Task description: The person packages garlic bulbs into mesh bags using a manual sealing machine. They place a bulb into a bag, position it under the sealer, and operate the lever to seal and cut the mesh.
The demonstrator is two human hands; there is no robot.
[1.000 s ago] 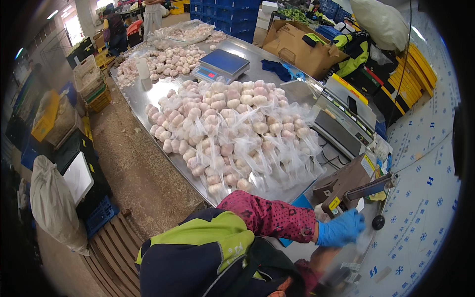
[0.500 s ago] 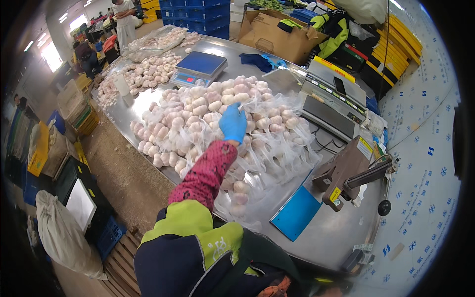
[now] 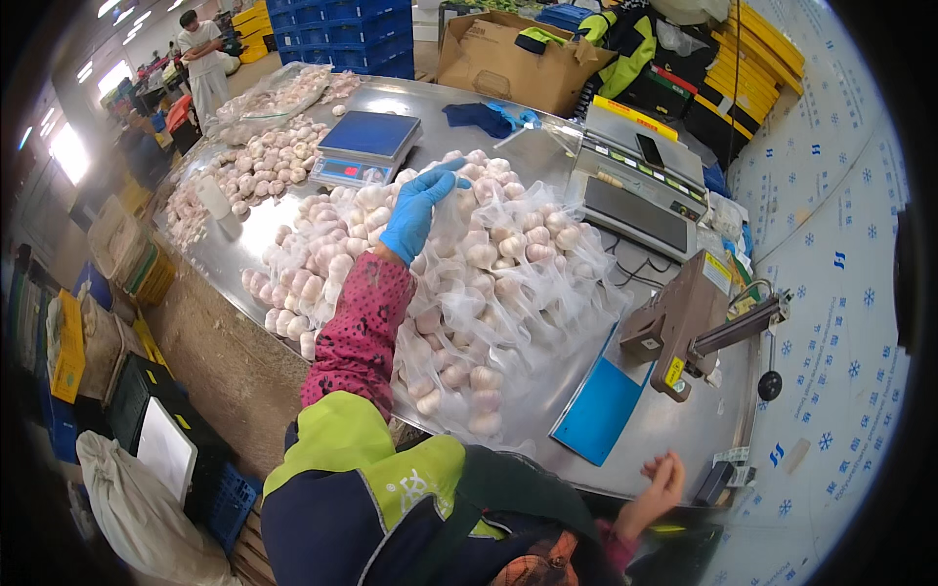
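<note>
My left hand, in a blue glove, is over the far part of a pile of garlic bulbs. Its fingers are pressed together on the thin white netting of a mesh bag, which hangs below them with bulbs in it; the fingertips are partly hidden. More filled mesh bags lie across the near and right side of the pile, their loose ends spread on the metal table. Bare and slightly blurred, my right hand is off the table's near edge, fingers loosely bent and apart, holding nothing.
A blue-topped weighing scale stands behind the pile, loose garlic to its left. At the right are a bag sealer, a brown lever device and a blue plate. A person stands at the far left.
My left hand has moved left and slightly up from the middle of the pile, netting at its fingers. My right hand has come into view at the lower right. The view has shifted slightly.
</note>
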